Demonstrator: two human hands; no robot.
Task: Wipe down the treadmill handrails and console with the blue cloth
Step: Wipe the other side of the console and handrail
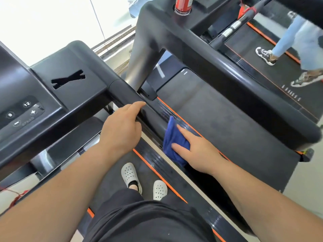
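The black right handrail (152,117) of my treadmill runs from the console (52,95) toward me. My right hand (197,151) presses the blue cloth (172,138) against the rail's near end, fingers wrapped over the cloth. My left hand (122,126) rests on the same rail just ahead of the cloth, fingers curled over its top edge. The console at left shows speed buttons marked 9 and 12, plus and minus. My feet in white clogs stand on the belt below.
A second treadmill (201,55) stands close on the right, with a red can (183,4) in its cup holder. Beyond it a person (300,49) in light jeans and sneakers walks on a third belt. Orange-edged side rails (167,173) flank my belt.
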